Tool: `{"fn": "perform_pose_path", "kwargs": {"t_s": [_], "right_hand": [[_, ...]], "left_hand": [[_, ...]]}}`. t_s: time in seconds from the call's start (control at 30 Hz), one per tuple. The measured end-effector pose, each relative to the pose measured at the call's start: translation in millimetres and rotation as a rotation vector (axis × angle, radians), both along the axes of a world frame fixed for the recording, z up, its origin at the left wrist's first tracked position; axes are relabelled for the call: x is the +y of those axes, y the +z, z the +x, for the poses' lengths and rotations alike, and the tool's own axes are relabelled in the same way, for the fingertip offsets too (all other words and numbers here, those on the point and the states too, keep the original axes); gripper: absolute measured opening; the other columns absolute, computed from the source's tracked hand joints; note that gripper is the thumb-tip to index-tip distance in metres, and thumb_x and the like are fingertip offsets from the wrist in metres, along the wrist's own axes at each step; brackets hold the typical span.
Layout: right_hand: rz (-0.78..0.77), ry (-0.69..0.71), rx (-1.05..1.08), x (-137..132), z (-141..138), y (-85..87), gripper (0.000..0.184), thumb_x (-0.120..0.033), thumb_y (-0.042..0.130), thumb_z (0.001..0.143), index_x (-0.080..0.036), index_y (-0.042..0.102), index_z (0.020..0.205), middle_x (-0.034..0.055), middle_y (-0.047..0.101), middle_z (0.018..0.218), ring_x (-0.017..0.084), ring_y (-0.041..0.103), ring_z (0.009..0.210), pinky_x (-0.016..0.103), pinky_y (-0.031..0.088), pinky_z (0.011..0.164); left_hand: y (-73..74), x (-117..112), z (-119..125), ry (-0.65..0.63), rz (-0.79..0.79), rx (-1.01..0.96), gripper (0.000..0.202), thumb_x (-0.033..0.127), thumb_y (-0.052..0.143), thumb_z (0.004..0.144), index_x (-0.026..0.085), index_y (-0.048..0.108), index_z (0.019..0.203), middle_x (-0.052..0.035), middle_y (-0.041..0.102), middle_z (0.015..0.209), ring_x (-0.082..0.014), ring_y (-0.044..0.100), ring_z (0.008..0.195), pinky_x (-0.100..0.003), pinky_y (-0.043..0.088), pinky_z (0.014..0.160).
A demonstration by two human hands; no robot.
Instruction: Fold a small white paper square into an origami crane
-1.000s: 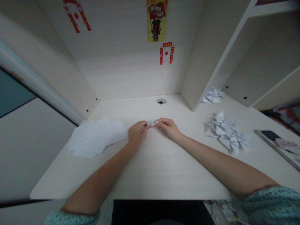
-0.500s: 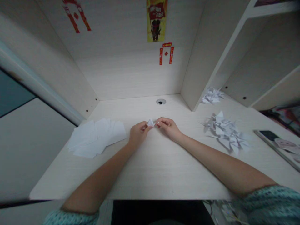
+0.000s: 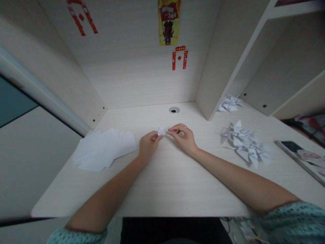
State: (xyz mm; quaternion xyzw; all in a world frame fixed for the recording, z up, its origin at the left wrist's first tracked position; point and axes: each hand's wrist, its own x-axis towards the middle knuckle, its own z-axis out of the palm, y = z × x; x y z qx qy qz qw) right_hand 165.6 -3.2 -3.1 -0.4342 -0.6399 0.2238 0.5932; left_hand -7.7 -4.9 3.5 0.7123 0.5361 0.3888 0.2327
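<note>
A small folded piece of white paper (image 3: 160, 131), like an origami crane with a pointed top, is held above the middle of the desk. My left hand (image 3: 149, 143) pinches its body between thumb and fingers. With thumb and fingertips, my right hand (image 3: 184, 136) pinches the thin strip that sticks out on the paper's right side. A ring shows on one right-hand finger. The paper's lower part is hidden behind my left fingers.
Square white paper sheets (image 3: 93, 150) lie overlapping at the left. On the right is a heap of folded paper pieces (image 3: 245, 144), with another pile (image 3: 230, 103) behind it near the shelf wall. A phone (image 3: 302, 159) lies at far right. A cable hole (image 3: 174, 110) sits at the back.
My right hand has turned slightly and its knuckles have risen, so the ring now shows. The folded paper and my left fingers have shifted a little to the left.
</note>
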Motion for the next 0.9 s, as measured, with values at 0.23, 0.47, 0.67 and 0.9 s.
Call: {"fn": "perform_pose_path", "kwargs": {"t_s": [0.23, 0.47, 0.67, 0.9], "right_hand": [[-0.009, 0.015, 0.007, 0.8, 0.4, -1.5, 0.012, -0.034, 0.067, 0.074, -0.022, 0.07, 0.074, 0.0039, 0.066, 0.075, 0.018, 0.057, 0.073, 0.032, 0.043, 0.066], [-0.091, 0.028, 0.042, 1.3, -1.5, -1.8, 0.018, -0.037, 0.07, 0.07, -0.02, 0.066, 0.072, 0.0028, 0.065, 0.072, 0.017, 0.056, 0.069, 0.031, 0.042, 0.066], [-0.131, 0.06, 0.056, 3.8, -1.7, -6.2, 0.018, -0.037, 0.069, 0.071, -0.02, 0.064, 0.072, 0.002, 0.064, 0.072, 0.016, 0.056, 0.07, 0.03, 0.042, 0.067], [-0.165, 0.115, 0.069, 4.4, -1.2, -5.5, 0.018, -0.037, 0.067, 0.072, -0.019, 0.064, 0.072, 0.0019, 0.064, 0.071, 0.016, 0.056, 0.07, 0.03, 0.042, 0.069]], "left_hand": [[1.4, -1.0, 0.8, 0.001, 0.019, 0.011, 0.024, 0.041, 0.055, 0.08, 0.019, 0.062, 0.072, 0.0028, 0.064, 0.068, -0.0102, 0.057, 0.063, -0.019, 0.039, 0.058], [4.5, -3.3, 1.4, 0.013, 0.059, 0.07, 0.02, 0.038, 0.055, 0.081, 0.021, 0.065, 0.076, 0.0024, 0.065, 0.07, -0.0104, 0.057, 0.063, -0.019, 0.041, 0.06], [6.1, -4.3, 1.7, 0.026, 0.099, 0.117, 0.018, 0.036, 0.056, 0.081, 0.021, 0.065, 0.077, 0.0019, 0.065, 0.07, -0.0108, 0.058, 0.064, -0.02, 0.042, 0.063], [6.3, -4.6, 0.9, 0.004, 0.13, 0.117, 0.018, 0.036, 0.055, 0.082, 0.021, 0.065, 0.078, 0.0014, 0.066, 0.072, -0.0112, 0.058, 0.066, -0.02, 0.043, 0.065]]}}
